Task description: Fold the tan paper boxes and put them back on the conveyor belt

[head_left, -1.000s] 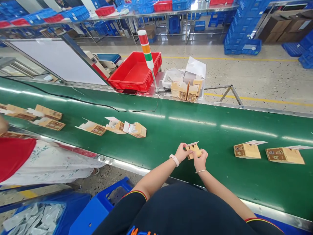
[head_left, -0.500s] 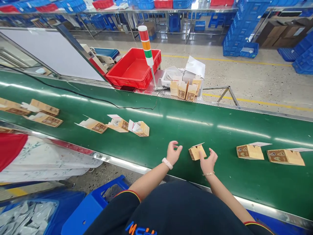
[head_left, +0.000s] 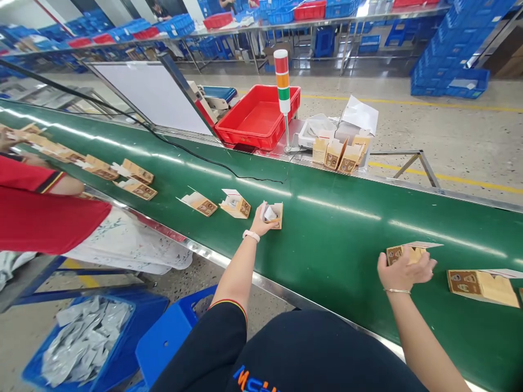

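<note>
L hand [head_left: 260, 220] in narrow grip on carton [head_left: 276, 215], white insert [head_left: 269, 214] at fingers; R hand [head_left: 404, 274] wide, resting on 2nd carton [head_left: 394, 254]; both over green belt [head_left: 327, 228].

Mid to right of frame: 1 L hand [head_left: 259, 220], 1 R hand [head_left: 404, 273], 5 cartons [head_left: 235, 206], plus more far left, too small to count. Top centre: 4 shelf cartons [head_left: 335, 155], 1 red crate [head_left: 257, 121], 1 stack light [head_left: 283, 90]. Lower left: 1 blue bin [head_left: 141, 307], 1 blue stool [head_left: 163, 340]. Left edge: 1 red sleeve [head_left: 44, 218].
</note>
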Demonstrator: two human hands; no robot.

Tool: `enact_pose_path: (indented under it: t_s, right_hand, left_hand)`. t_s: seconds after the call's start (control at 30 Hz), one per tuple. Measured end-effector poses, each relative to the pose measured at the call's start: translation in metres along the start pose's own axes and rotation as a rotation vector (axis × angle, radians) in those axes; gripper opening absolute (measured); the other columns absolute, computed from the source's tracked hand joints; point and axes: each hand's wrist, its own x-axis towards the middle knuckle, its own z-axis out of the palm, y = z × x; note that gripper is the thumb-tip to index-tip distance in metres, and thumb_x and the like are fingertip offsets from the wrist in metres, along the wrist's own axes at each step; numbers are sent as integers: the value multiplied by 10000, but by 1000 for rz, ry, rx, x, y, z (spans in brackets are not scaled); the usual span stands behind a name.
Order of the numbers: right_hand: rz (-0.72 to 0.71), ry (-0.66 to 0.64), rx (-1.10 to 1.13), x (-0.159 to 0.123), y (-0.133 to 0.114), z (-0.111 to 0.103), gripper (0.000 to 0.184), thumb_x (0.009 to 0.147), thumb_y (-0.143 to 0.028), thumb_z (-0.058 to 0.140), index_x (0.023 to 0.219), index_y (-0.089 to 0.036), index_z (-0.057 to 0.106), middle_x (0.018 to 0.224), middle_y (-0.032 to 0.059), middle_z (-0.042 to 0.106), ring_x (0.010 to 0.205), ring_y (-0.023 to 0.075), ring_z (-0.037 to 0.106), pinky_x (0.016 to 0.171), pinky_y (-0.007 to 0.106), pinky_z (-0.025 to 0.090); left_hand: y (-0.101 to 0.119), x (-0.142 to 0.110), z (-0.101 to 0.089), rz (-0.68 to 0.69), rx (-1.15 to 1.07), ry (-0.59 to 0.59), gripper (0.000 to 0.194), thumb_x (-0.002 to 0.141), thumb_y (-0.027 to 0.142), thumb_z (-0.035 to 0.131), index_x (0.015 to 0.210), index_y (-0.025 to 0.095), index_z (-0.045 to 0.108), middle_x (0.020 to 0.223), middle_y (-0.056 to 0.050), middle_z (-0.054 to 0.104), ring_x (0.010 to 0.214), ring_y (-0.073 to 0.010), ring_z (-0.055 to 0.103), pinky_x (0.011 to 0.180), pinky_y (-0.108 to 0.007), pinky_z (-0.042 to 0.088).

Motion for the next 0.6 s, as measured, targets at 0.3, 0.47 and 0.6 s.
enact_pose_path:
  t_s: [0.3, 0.47, 0.6]
  right_hand:
    - [-283, -601, 778, -40, -99, 25, 920, 758, -492, 657, 1475, -242, 137, 1419, 175, 375, 1270, 336, 436, 990, 559, 430]
    - [-285, -949, 871, -29, -62, 23, 713, 757, -469, 668, 1381, -279, 380, 1041, 65, 636, 748, 191, 607, 749, 423, 558]
    - [-320, -840, 800, -32, -56, 12, 703, 756, -469, 664, 1372, -243, 411, 1217, 132, 577, 971, 258, 597, 843, 477, 524]
  left_hand:
    - [26, -81, 91, 195, -44, -557, 670, 639, 310, 804, 1244, 248, 522, 1269, -103, 567, 1200, -282, 538, 1007, -452, 460]
    - [25, -98, 71, 247, 136, -37, 308, 827, 373, 624, 1090, 213, 606, 1078, -104, 642, 1057, -236, 609, 869, -409, 530]
    - [20, -126, 57, 328, 168, -88, 398, 838, 393, 594, 1191, 213, 555, 1154, -126, 621, 1104, -250, 589, 865, -410, 523]
